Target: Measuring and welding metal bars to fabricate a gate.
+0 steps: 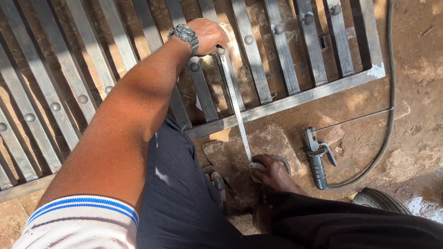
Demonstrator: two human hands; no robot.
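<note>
Two hands are engaged over the metal gate frame [286, 102]: a tape measure blade [236, 108] is pinned on a bar by the left hand [207, 34], its case (mostly hidden) gripped below the frame by the right hand [272, 171]. Measuring is judged underway; steady tension is needed.

Head view under hard daylight. I see strong sun on the left forearm [120, 133] and on the metal grille [286, 99], whose bars throw sharp, dark shadows onto the reddish ground [410, 69]. Glare whitens the grille's corner [377, 70] and a wet patch [427, 206] at lower right. The dark trousers [184, 193] lose detail in shadow. Focus is crisp throughout; I see no motion blur.
</note>
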